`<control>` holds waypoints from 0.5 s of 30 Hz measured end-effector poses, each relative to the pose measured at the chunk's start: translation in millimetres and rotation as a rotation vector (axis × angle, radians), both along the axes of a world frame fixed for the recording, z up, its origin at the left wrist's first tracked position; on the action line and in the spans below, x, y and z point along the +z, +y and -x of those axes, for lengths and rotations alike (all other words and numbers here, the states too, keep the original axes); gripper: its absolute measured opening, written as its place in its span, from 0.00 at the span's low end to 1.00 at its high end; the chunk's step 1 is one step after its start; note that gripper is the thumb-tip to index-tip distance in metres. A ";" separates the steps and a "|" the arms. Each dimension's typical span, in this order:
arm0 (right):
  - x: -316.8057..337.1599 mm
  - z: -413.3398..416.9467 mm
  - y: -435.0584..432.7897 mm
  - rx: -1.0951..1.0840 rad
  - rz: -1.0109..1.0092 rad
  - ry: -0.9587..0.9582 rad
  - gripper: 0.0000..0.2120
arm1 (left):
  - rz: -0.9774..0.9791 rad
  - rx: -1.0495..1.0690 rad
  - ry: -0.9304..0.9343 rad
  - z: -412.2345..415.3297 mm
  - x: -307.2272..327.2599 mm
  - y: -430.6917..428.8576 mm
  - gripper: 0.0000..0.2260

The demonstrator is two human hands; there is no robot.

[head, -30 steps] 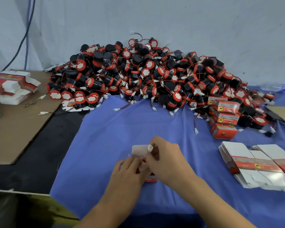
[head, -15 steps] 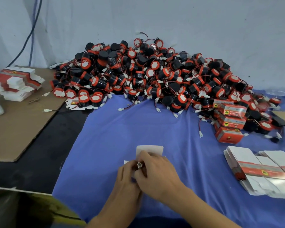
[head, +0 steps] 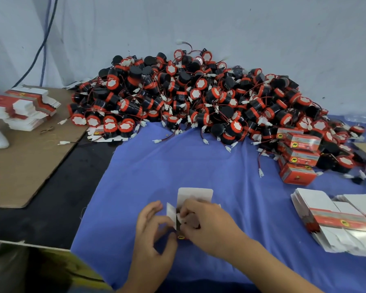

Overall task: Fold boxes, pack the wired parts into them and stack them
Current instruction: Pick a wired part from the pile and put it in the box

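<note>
Gripping a half-folded box (head: 194,194) from both sides, the two hands meet near the middle of the front edge of the worktop (head: 61,208). The left hand (head: 154,235) is curled round the box's left side, with its thumb against a small white side flap that stands up. The right hand (head: 209,227) lies over the box from the right. Its fingers curl into the open mouth, their tips on something small and white there; what that is cannot be told. The box's broad white top flap stands upright behind the fingers, and a strip of its red body with a yellow badge shows below them. The box rests on a blue cloth (head: 199,166) that covers the middle and right of the worktop.

At the right edge, near the hands, lie flat boxes (head: 336,220), white with a red band, fanned in an overlapping stack. Behind them several closed boxes (head: 298,157), red, are stacked against the foot of the heap. This big heap of wired parts (head: 199,98), round, black and red with thin wires and white plugs, runs along the back edge against the wall (head: 262,28). Toward the left edge a cardboard sheet (head: 25,166) carries a pile of unfolded boxes (head: 23,108). Two dark cables (head: 41,49) hang down the wall above the back left corner.
</note>
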State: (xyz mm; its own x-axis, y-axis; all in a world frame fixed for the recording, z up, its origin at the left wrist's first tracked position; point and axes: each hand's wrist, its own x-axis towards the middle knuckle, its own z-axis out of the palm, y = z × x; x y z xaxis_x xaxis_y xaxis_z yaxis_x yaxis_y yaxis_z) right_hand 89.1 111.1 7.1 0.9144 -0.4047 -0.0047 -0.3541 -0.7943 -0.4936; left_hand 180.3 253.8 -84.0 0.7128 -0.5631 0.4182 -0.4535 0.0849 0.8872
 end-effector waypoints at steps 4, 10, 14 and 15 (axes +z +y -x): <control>1.4 -0.7 0.5 0.092 0.092 0.002 0.08 | 0.054 -0.075 0.224 1.2 6.8 -1.5 0.24; 4.1 -3.6 2.5 0.119 0.101 0.056 0.10 | -0.091 -0.076 0.146 -0.3 16.6 -3.4 0.11; 5.8 -16.7 5.9 -0.070 0.053 0.134 0.13 | -0.098 -0.086 0.191 -1.5 19.7 -5.5 0.08; 6.9 -19.4 6.5 -0.098 0.042 0.149 0.14 | -0.097 -0.089 0.201 -1.9 19.4 -5.5 0.08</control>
